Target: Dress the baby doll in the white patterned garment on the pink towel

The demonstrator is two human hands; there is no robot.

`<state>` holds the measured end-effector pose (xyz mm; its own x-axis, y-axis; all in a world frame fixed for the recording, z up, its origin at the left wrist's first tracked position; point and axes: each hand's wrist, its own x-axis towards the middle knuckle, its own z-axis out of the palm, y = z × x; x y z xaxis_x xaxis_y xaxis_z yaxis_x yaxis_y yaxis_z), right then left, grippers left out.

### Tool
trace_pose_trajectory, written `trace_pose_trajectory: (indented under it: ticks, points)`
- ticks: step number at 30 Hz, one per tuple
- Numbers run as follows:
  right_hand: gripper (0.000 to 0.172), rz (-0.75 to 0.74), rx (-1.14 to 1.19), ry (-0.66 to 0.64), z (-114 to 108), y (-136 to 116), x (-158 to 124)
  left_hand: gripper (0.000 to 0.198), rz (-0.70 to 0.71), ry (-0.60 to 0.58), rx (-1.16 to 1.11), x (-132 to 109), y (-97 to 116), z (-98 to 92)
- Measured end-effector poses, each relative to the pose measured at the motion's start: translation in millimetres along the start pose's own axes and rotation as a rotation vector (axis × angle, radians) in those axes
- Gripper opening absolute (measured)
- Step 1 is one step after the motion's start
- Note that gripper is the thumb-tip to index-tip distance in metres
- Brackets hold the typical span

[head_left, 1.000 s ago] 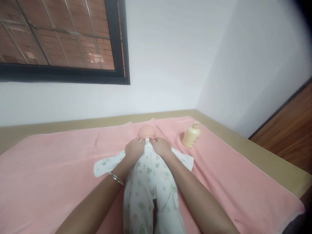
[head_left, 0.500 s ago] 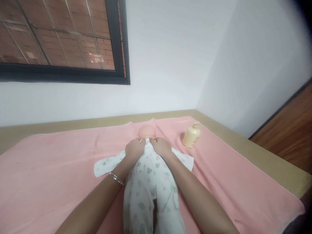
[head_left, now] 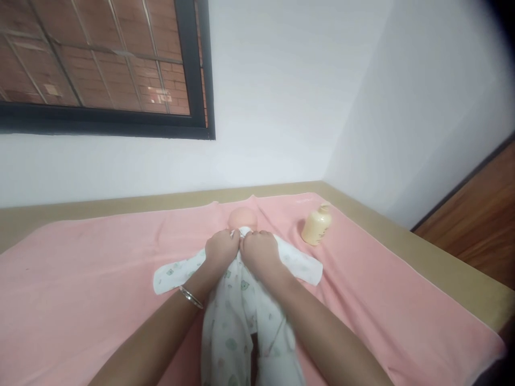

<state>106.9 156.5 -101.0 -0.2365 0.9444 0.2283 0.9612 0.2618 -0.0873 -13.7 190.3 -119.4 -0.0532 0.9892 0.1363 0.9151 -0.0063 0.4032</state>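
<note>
A baby doll lies on its back on a pink towel [head_left: 100, 268], its round bald head [head_left: 242, 217] at the far end. White baby clothes [head_left: 233, 321] with a small green animal print cover the body, and both sleeves stretch out sideways. My left hand [head_left: 221, 247] is closed on the cloth at the neckline. Right beside it, my right hand [head_left: 260, 251] grips the garment's front edge just below the collar. Both hands hide most of the chest and the fastening between them. A silver bangle [head_left: 191, 297] circles my left wrist.
A pale yellow bottle [head_left: 316, 225] stands on the towel to the right of the head. Tan surface [head_left: 402, 236] borders the towel at the back and right. Behind rise a white wall [head_left: 273, 107] and a dark-framed window [head_left: 193, 64]; wooden panelling [head_left: 475, 214] is at far right.
My right hand has moved slightly left and toward me, closing up against my left hand. The right sleeve shows more. My left hand has barely shifted.
</note>
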Motion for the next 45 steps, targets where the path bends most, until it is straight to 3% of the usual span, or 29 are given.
trace_pose_trajectory:
  ticks: [2,8,10,12,15,18,21,24,27,30,33,39,45]
  points:
    - [0.030,-0.007,0.021,-0.023,-1,3,2,0.051,0.026,0.029,0.028,-2,1,-0.7]
    - [0.052,0.237,0.266,-0.233,4,36,21,0.046,0.214,0.224,0.160,-8,6,-0.6]
    - [0.054,0.226,0.241,-0.209,4,35,20,0.044,0.262,0.267,0.173,-9,6,-1.1]
    - [0.052,0.161,0.136,-0.118,3,25,14,0.043,0.243,0.262,0.149,-7,5,-2.0]
    - [0.039,0.024,0.022,0.008,0,6,4,0.046,0.126,0.133,0.080,-4,2,-3.7]
    - [0.037,0.075,0.033,0.031,-2,0,5,0.048,0.063,0.036,0.071,-5,1,-4.9]
    - [0.047,0.215,0.143,-0.097,-2,11,14,0.048,0.123,0.150,0.127,-10,4,-4.6]
    - [0.056,0.249,0.216,-0.195,-4,18,17,0.047,0.146,0.245,0.155,-12,6,-3.4]
    - [0.054,0.191,0.112,-0.080,-8,7,7,0.048,0.028,0.100,0.098,-7,3,-3.8]
    - [0.040,0.098,-0.021,0.032,-11,-11,-5,0.049,-0.052,-0.057,0.031,-1,0,-8.1]
    - [0.037,0.114,-0.022,0.036,-10,-12,-3,0.051,-0.005,-0.056,0.058,-4,3,-15.1]
    - [0.058,0.217,0.113,-0.112,-10,10,9,0.040,0.113,0.031,0.125,-16,15,-20.3]
    - [0.032,-0.002,-0.053,-0.045,-25,-11,-10,0.043,0.058,-0.109,-0.013,-7,6,-20.4]
